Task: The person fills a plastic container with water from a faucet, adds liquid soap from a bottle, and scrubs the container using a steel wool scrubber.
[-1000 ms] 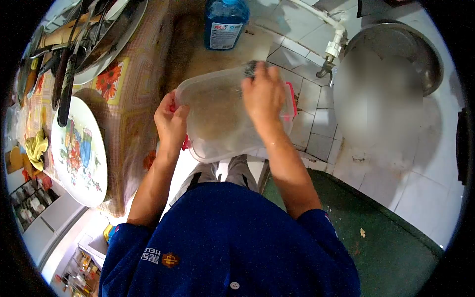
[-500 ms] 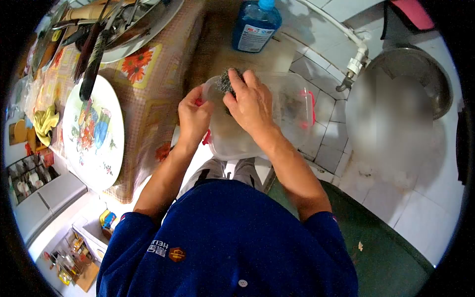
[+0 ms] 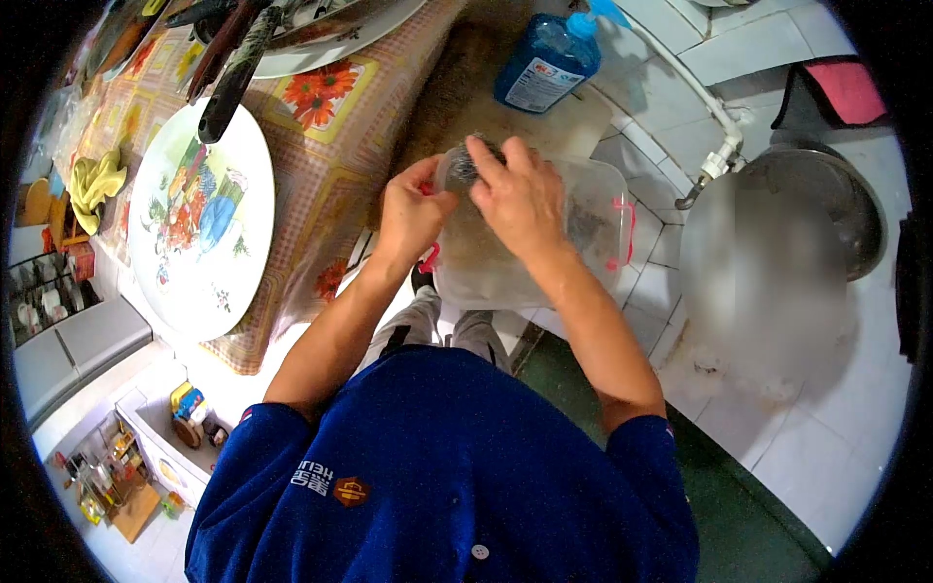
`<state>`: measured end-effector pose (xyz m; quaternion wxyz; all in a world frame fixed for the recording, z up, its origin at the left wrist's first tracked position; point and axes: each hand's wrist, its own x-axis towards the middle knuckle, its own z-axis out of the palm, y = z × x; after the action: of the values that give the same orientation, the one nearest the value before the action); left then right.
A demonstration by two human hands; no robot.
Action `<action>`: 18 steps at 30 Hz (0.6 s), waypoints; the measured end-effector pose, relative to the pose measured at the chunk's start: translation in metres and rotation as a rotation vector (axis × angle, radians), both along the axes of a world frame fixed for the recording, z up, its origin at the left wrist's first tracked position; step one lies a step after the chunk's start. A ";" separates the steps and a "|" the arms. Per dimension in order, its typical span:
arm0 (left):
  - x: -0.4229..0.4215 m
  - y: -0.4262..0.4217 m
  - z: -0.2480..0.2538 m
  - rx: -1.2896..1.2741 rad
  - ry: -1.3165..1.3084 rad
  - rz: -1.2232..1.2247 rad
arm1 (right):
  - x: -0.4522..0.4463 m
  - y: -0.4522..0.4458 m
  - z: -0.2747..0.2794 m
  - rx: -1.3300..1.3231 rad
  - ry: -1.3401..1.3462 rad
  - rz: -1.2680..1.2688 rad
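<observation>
My left hand (image 3: 416, 209) is closed on the left rim of a clear plastic box (image 3: 505, 277), near one of its red clips (image 3: 431, 258). In my right hand (image 3: 520, 199) is a grey steel wool scourer (image 3: 466, 160), pressed to the box's far left corner under bent fingers. Another red clip (image 3: 627, 233) shows on the box's right side. The box is held in front of my legs, and its walls look cloudy. Part of the scourer is hidden by my fingers.
Left of me, a table with a checked cloth (image 3: 321, 185) bears a patterned white plate (image 3: 209, 282) and dark-handled utensils (image 3: 233, 87). A blue soap bottle (image 3: 546, 63) stands beyond the box. To the right are a tap (image 3: 692, 194) and a dark pan (image 3: 846, 194).
My view has shifted, so the table, bottle and box sit differently in it. My right hand keeps the scourer at the box's corner, and my left hand still grips the rim.
</observation>
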<state>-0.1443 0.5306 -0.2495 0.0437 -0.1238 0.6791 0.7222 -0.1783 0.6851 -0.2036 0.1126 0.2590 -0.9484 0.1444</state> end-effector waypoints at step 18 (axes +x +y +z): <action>0.004 -0.011 0.007 -0.178 -0.015 -0.232 | 0.001 -0.014 0.011 0.001 -0.016 0.104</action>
<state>-0.1402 0.5199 -0.2430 0.1210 -0.0534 0.7497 0.6484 -0.1770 0.6713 -0.1926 0.0971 0.3066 -0.9347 0.1516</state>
